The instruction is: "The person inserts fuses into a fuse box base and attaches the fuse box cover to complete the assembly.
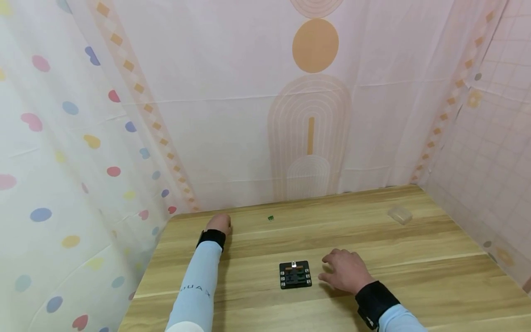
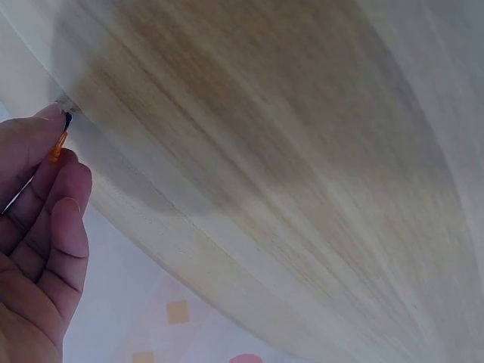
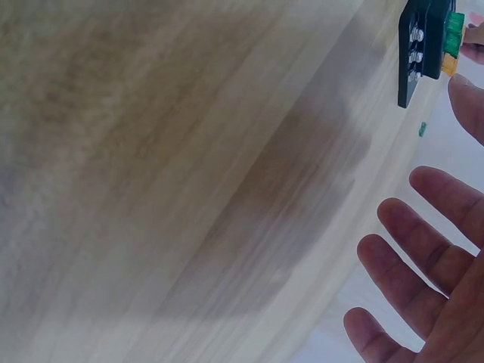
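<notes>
At the far left of the table, my left hand pinches a small orange fuse between thumb and fingers, close over the wood near the back edge. A dark bit shows at the upper end of the fuse. The black fuse block lies flat near the front middle, with screw terminals down both sides. In the right wrist view, green and orange fuses stand up from it. My right hand hovers just right of the block, fingers spread and holding nothing. A small green piece lies toward the back.
A clear plastic cover lies at the back right of the wooden table. Printed curtains hang along the table's back and both sides.
</notes>
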